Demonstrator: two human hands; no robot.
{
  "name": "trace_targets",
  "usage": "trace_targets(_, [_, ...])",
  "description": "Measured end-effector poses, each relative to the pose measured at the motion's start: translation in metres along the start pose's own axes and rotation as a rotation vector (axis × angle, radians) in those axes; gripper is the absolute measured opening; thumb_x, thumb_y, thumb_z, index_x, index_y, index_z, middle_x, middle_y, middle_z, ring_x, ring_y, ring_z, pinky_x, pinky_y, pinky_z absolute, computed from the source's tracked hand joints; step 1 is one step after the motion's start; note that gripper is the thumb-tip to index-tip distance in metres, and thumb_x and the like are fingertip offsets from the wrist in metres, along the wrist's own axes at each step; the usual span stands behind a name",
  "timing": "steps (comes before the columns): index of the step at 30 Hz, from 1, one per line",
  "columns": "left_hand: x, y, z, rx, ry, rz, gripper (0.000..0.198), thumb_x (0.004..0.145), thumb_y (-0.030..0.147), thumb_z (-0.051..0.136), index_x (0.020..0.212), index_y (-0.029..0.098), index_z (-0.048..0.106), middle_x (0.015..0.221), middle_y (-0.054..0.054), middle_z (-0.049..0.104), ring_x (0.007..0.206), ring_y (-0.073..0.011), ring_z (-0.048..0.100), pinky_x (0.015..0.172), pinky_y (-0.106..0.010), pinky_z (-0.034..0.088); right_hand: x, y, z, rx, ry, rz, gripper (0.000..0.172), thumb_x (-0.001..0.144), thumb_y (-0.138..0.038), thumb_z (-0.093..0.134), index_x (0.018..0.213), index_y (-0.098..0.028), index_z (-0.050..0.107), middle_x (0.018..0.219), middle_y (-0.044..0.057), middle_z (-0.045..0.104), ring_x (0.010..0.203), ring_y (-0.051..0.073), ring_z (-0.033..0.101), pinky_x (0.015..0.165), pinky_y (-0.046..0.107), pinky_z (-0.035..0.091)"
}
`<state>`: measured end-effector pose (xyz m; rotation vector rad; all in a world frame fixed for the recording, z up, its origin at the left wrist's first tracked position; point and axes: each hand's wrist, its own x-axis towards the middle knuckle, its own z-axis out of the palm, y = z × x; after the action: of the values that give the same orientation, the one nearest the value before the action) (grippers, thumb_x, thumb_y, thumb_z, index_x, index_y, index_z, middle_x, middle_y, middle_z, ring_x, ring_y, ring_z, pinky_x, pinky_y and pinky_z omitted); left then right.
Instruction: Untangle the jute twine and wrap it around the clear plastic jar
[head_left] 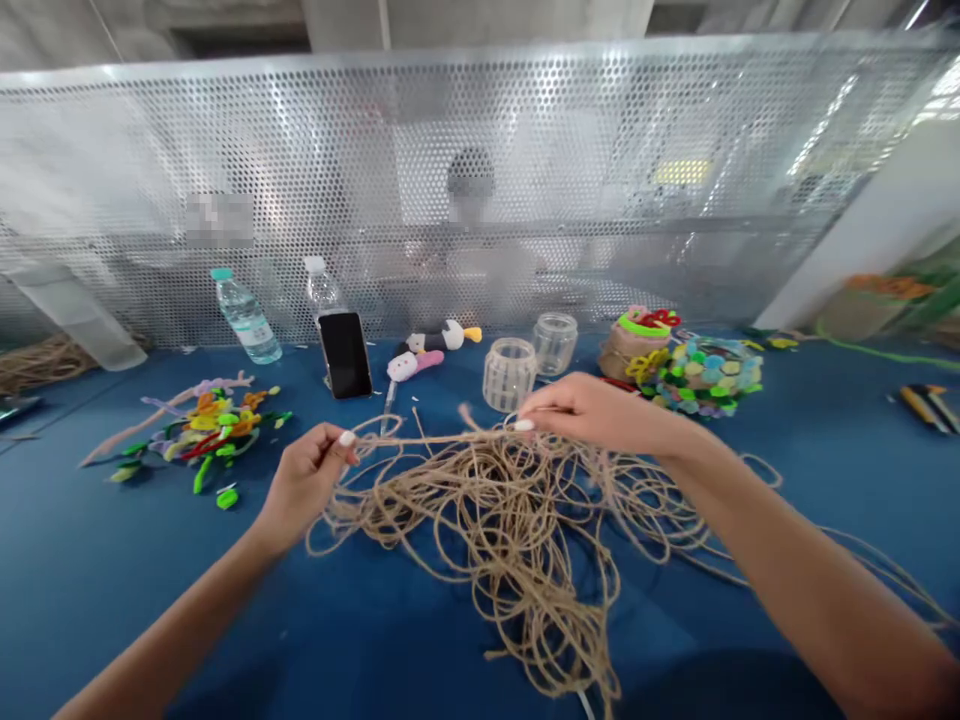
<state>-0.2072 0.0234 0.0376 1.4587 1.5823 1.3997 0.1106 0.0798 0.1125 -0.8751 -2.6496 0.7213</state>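
A strand of jute twine stretches nearly level between my two hands. My left hand pinches its left end between thumb and forefinger. My right hand pinches the strand further right, near the two clear jars. Below the strand lies a large loose tangle of the same twine, with loops trailing off to the right. Just behind my right fingertips stands a clear ribbed jar; a second clear jar is behind it.
On the blue table, colourful pipe-cleaner pieces lie left. A leaning phone, water bottles and small plush figures stand behind. Decorated jars sit right, cutters farther right. A perforated metal screen closes the back.
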Motion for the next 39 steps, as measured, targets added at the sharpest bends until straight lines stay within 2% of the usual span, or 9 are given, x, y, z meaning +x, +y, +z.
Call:
trace_targets(4, [-0.001,-0.015,-0.005,-0.062,0.024,-0.050,0.036,0.070,0.051,0.061,0.070,0.016,0.053,0.057,0.003,0.051,0.040,-0.0043,0.031,0.038,-0.017,0.022,-0.026,0.002,-0.038,0.007,-0.091,-0.060,0.029,0.089,-0.032,0.043,0.076,-0.016,0.063,0.063,-0.001,0.055,0.054,0.007,0.044,0.053,0.020,0.033])
trace_targets(8, [-0.001,-0.014,-0.008,-0.016,0.000,-0.015,0.035,0.074,0.050,0.057,0.070,0.016,0.052,0.055,0.003,0.050,0.041,-0.0053,0.032,0.039,-0.017,0.024,-0.036,-0.002,-0.038,0.107,-0.153,-0.052,0.021,0.080,-0.033,0.058,0.066,-0.017,0.058,0.050,-0.005,0.043,0.045,0.005,0.032,0.043,0.020,0.024])
trace_targets(14, [-0.007,-0.011,-0.011,0.229,-0.031,0.069,0.032,0.074,0.048,0.053,0.065,0.017,0.053,0.053,0.002,0.053,0.042,-0.0077,0.035,0.040,-0.019,0.026,-0.040,0.000,-0.043,-0.153,0.118,-0.134,0.041,0.087,-0.026,0.045,0.050,-0.017,0.030,0.049,-0.005,0.024,0.046,0.005,0.024,0.045,0.023,0.021])
trace_targets(23, [-0.009,-0.011,-0.009,0.319,-0.080,0.120,0.032,0.080,0.046,0.045,0.066,0.018,0.050,0.057,0.000,0.056,0.047,-0.0102,0.043,0.045,-0.020,0.033,-0.055,0.015,-0.064,-0.204,0.131,-0.191,0.039,0.089,-0.029,0.044,0.052,-0.017,0.040,0.046,-0.005,0.034,0.045,0.004,0.028,0.044,0.020,0.024])
trace_targets(27, [-0.005,-0.006,-0.009,0.526,-0.186,0.200,0.034,0.085,0.046,0.039,0.080,0.018,0.057,0.076,-0.005,0.063,0.071,-0.0185,0.058,0.066,-0.030,0.046,-0.052,0.013,-0.061,-0.147,0.054,-0.126,0.038,0.090,-0.030,0.042,0.054,-0.017,0.044,0.049,-0.004,0.036,0.046,0.005,0.032,0.045,0.020,0.026])
trace_targets(30, [-0.008,0.014,0.008,0.673,-0.127,0.431,0.045,0.087,0.046,0.038,0.121,0.018,0.046,0.127,-0.012,0.049,0.120,-0.0276,0.042,0.099,-0.046,0.035,-0.046,0.003,-0.056,-0.142,-0.011,-0.107,0.035,0.091,-0.028,0.042,0.058,-0.017,0.048,0.053,-0.003,0.041,0.048,0.005,0.036,0.045,0.020,0.029])
trace_targets(33, [-0.014,0.041,0.045,0.685,-0.211,0.631,0.065,0.085,0.048,0.046,0.138,0.020,0.022,0.145,-0.013,0.024,0.134,-0.0291,0.022,0.107,-0.049,0.024,-0.044,-0.013,-0.051,-0.095,0.031,-0.167,0.032,0.090,-0.027,0.044,0.062,-0.016,0.053,0.054,-0.002,0.047,0.049,0.004,0.041,0.045,0.018,0.031])
trace_targets(36, [-0.014,0.059,0.084,0.492,-0.434,0.689,0.059,0.084,0.042,0.051,0.133,0.020,0.030,0.136,-0.013,0.040,0.126,-0.0268,0.037,0.101,-0.045,0.036,-0.048,-0.024,-0.049,-0.011,0.108,-0.180,0.033,0.091,-0.032,0.044,0.065,-0.017,0.057,0.053,-0.002,0.049,0.046,0.003,0.041,0.041,0.016,0.031])
trace_targets(39, [-0.012,0.066,0.104,0.186,-0.521,0.587,0.020,0.090,0.030,0.041,0.101,0.018,0.053,0.090,-0.006,0.064,0.080,-0.0153,0.062,0.071,-0.028,0.051,-0.057,-0.019,-0.055,-0.006,0.198,-0.001,0.036,0.091,-0.043,0.039,0.076,-0.018,0.061,0.052,-0.002,0.049,0.041,0.005,0.041,0.038,0.018,0.031])
